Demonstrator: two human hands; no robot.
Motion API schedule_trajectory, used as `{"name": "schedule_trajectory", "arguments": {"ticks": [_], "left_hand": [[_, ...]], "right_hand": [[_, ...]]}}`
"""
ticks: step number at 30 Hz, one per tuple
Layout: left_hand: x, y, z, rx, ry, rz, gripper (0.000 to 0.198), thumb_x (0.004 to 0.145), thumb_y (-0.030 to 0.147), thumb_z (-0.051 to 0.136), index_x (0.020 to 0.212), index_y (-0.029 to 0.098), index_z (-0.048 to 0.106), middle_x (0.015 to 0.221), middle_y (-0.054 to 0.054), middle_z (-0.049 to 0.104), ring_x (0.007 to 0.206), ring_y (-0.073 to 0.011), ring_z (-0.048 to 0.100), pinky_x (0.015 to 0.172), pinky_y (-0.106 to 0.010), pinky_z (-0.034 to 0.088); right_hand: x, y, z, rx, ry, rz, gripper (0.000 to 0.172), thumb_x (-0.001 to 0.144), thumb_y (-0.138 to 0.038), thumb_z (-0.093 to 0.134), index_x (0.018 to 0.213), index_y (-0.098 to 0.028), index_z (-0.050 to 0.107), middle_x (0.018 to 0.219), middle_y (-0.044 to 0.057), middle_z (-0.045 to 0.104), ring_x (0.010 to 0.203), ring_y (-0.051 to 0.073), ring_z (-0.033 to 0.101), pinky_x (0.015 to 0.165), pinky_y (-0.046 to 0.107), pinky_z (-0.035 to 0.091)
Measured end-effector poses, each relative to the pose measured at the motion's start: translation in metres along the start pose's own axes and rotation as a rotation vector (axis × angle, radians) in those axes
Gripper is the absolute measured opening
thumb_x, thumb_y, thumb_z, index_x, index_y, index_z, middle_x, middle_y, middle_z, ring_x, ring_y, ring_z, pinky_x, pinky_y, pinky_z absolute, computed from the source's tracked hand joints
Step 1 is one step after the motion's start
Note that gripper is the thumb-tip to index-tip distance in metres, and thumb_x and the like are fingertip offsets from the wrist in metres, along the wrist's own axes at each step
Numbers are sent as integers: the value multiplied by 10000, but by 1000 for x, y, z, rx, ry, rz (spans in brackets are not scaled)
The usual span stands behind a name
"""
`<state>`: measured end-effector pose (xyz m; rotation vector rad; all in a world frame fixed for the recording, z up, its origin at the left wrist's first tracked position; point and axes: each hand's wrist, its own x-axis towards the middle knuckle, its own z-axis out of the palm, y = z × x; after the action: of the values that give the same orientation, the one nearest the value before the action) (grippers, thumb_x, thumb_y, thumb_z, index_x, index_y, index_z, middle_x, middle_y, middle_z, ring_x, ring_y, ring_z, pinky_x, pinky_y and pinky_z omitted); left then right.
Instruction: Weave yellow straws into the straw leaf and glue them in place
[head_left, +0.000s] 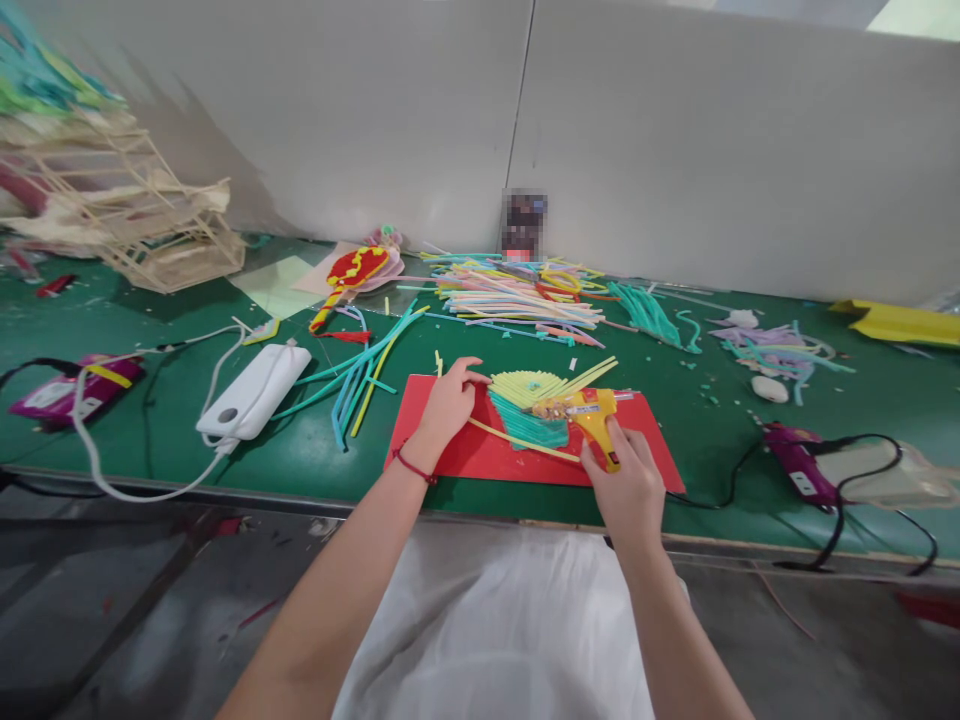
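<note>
A red sheet (465, 455) lies near the front edge of the green table (315, 455). On it sits a fan-shaped piece of yellow and teal strips (529, 400). My right hand (630, 485) is closed round the handle of a yellow glue gun (589, 412), whose nozzle points left onto the strips. My left hand (450, 400) rests on the red sheet just left of the fan, with its fingers bent and the fingertips touching a strip's end. A red cord circles my left wrist.
A white power strip (255, 390) with cable lies left, beside loose teal and yellow strips (360, 380). A heap of coloured strips (517, 290) is behind. A purple glue gun (799, 465) with black cord lies right. Wooden stick frames (142, 220) are stacked far left.
</note>
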<state>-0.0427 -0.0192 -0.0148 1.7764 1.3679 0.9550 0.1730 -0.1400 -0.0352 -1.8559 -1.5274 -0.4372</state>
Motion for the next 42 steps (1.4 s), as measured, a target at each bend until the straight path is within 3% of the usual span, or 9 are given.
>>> {"name": "schedule_trajectory", "arguments": {"ticks": [26,42], "left_hand": [[-1,3,-1,-4,-7,-4,464,792,-31,377,1163,191,545,987,-33,744,1002,-174,653,910,-319,464],[-1,3,-1,6,-7,-9,476,784,-45,379,1160,198,544,986,-26,745,978,-166,664,895,-313,476]], "right_hand": [[-8,14,-13,-7,9,92,380,864,-355,518,1161,-162,652,891,77,647,706,174,610,580,274,462],[-8,12,-15,-28,-8,147,386,859,-370,510,1156,-169,653,931,88,653,734,189,619,556,280,444]]}}
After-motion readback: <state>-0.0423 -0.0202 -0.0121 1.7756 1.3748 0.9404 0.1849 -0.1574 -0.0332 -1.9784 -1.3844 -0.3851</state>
